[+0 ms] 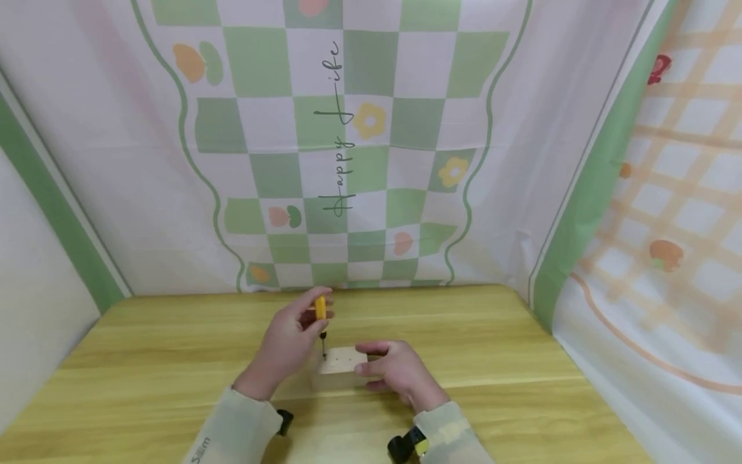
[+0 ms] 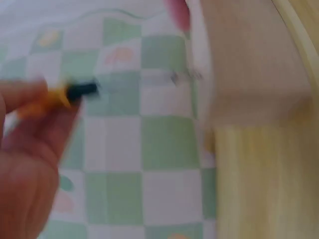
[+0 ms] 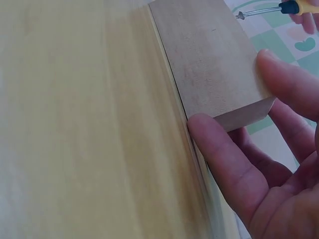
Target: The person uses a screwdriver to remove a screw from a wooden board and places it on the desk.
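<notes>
From the head view, a pale, smooth wooden block, squarish with flat faces, sits near the middle of a yellow wood-grain bench, in front of a hanging cloth printed with green and white checks, flowers and script. The left hand has its fingers curled round a small screwdriver with a yellow handle and thin dark shaft, held upright with its tip on the top face of the block. The right hand lies against the right side of the block, fingers loosely bent around it, thumb on top. Pale sleeves cover both forearms. The left wrist view is blurred: fingers pinch the yellow and black handle of the screwdriver, whose shaft runs toward the block, with the checked cloth behind. In the right wrist view the block shows fine, even grain and a sharp corner, resting on the bench; the thumb and a fingertip of the right hand press on its near end, gripping it, while the metal tip of the screwdriver meets its far edge.
</notes>
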Tool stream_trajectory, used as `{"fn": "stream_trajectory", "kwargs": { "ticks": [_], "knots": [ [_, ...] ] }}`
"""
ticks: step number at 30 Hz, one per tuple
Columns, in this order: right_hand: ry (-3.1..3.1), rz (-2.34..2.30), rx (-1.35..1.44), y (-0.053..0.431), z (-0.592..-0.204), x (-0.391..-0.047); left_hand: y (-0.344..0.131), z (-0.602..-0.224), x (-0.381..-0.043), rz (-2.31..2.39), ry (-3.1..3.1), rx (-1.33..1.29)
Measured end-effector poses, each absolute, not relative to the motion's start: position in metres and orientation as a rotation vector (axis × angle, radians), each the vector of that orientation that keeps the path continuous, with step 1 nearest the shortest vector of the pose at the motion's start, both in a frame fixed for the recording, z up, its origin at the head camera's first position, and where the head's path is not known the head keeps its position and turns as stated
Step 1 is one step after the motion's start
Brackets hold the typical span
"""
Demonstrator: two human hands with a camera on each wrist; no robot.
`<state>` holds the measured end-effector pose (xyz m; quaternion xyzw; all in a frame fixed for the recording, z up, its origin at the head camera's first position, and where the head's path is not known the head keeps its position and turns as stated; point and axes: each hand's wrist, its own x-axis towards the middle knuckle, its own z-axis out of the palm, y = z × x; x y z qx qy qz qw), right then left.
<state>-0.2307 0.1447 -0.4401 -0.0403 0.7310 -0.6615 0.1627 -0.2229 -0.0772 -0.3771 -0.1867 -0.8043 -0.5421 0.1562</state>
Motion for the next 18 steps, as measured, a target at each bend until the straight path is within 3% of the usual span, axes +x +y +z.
{"fn": "stream_trajectory", "kwargs": {
  "ticks": [13, 18],
  "knots": [
    [2.081, -1.893, -0.123, 0.146, -0.439, -0.230, -0.053, -0.385, -0.213, -1.138, -2.139, -0.311],
    [2.070, -1.896, -0.119, 0.145, -0.440, -0.231, -0.062, -0.383, -0.216, -1.221, -2.185, -0.454]
  ]
}}
